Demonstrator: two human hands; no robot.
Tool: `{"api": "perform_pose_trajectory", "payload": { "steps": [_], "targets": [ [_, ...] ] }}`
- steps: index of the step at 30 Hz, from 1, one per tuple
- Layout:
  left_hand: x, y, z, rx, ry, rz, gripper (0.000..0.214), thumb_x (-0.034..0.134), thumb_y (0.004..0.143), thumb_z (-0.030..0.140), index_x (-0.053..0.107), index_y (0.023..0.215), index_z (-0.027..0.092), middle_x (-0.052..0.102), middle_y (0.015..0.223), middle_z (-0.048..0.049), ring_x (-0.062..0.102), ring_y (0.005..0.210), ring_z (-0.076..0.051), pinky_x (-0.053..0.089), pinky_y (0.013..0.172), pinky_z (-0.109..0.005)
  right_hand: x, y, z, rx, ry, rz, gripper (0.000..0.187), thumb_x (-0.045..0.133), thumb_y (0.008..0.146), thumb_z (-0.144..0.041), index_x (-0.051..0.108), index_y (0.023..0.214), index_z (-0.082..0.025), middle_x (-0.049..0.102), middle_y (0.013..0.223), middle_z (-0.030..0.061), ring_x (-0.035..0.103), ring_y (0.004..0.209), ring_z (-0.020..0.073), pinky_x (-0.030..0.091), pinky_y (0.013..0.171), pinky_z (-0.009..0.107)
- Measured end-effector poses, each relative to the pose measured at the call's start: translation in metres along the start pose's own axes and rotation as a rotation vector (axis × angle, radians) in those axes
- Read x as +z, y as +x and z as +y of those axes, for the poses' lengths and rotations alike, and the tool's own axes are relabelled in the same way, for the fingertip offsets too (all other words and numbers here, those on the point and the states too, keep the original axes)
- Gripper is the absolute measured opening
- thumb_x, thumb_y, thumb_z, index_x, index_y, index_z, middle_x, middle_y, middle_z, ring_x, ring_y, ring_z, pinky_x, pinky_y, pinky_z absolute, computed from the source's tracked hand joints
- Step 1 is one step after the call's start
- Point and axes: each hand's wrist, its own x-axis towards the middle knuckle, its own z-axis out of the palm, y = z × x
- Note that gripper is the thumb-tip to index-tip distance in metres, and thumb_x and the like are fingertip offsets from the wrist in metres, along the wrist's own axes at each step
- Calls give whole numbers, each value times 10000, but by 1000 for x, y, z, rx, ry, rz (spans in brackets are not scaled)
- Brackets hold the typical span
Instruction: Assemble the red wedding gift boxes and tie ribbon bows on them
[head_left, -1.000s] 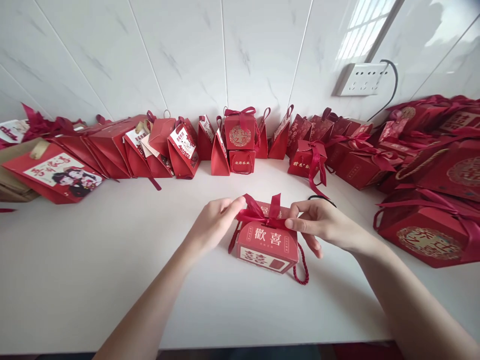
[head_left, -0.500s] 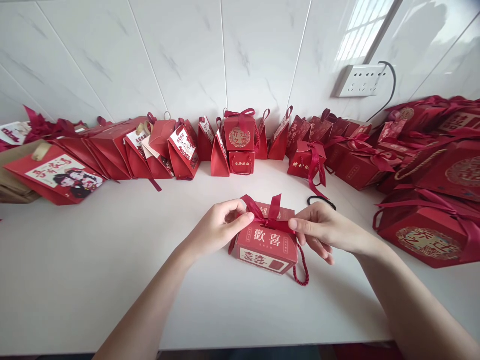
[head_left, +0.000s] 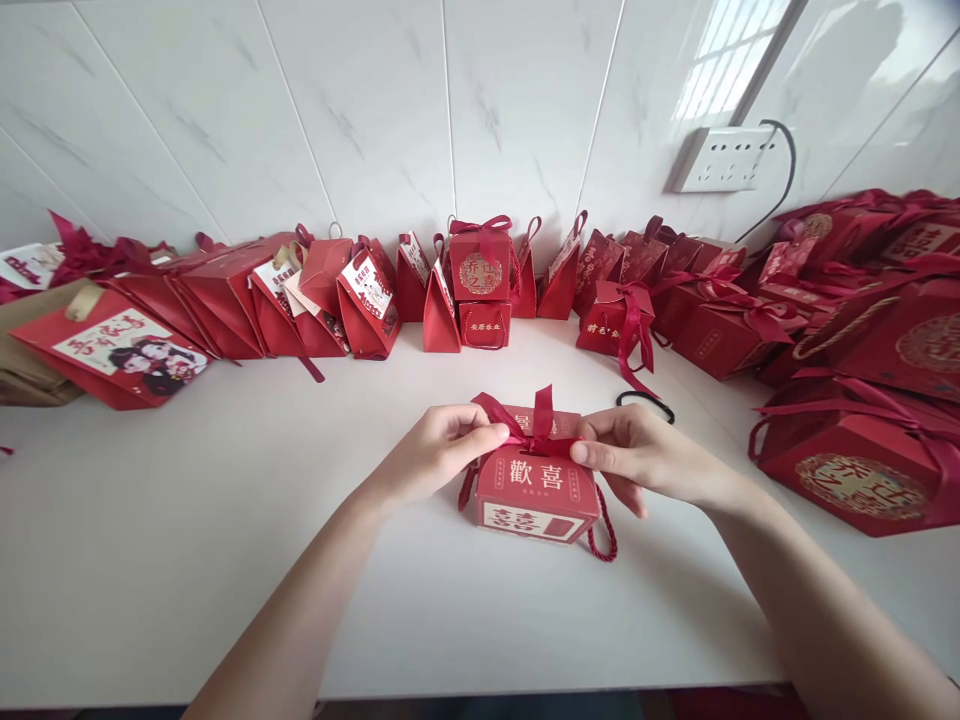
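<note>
A red gift box with white Chinese characters on its lid sits on the white table in front of me. A dark red ribbon is tied in a bow across its top. My left hand pinches the bow's left loop between thumb and fingers. On the other side, my right hand pinches the right loop, its thumb on top and the lower fingers loosely bent. Twisted cord handles hang at both sides of the box; the right cord rests on the table.
Several red gift boxes line the tiled wall, with larger ribboned boxes at the right. A red bag-shaped box leans at the left. Behind my right hand lies a black hair tie. A power strip hangs on the wall.
My right hand has shifted slightly left, toward the bow's knot. The upright ribbon tail leans a little further left. The box has turned very slightly; both hands still pinch the loops.
</note>
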Motion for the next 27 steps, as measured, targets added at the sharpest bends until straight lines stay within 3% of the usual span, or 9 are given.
{"api": "perform_pose_trajectory", "payload": {
  "steps": [5,12,16,21,24,27],
  "targets": [
    [1,-1,-2,0,33,-14,289,577,812,434,538,708,167,520,691,17,473,638,-107,355,577,-220,3,-1,-2,26,-1,-2,404,647,761,-532,499,653,-173,509,357,-63,455,272,76,311,322,168],
    [-2,-2,-2,-56,69,39,425,544,809,519,460,586,168,388,575,32,332,519,-85,251,487,-233,4,0,-4,-9,70,-50,412,544,840,-531,483,646,-173,509,356,-58,446,259,71,307,325,174],
    [-6,-2,-2,-136,11,-29,449,584,776,532,438,568,162,322,568,40,230,499,-68,169,474,-244,3,3,2,-45,155,-93,392,564,836,-484,491,617,-167,488,350,-62,443,258,68,255,301,165],
    [-8,-2,-1,-133,9,-121,406,576,788,479,455,564,162,420,587,18,353,545,-93,267,529,-251,5,9,6,-46,256,-93,357,592,777,-392,460,534,-166,536,364,-19,413,276,44,157,301,154],
    [-8,-2,-1,-116,42,-125,433,566,791,485,392,547,173,361,581,33,334,552,-95,264,544,-258,6,13,7,-43,285,-107,326,577,738,-365,450,510,-169,558,371,-6,389,262,40,121,300,157],
    [-9,-1,-2,-101,60,-148,453,561,793,487,339,544,181,311,573,41,297,538,-90,238,529,-258,6,16,10,-62,301,-104,312,561,713,-337,437,478,-175,479,303,-42,345,235,40,108,295,158]
  ]
}}
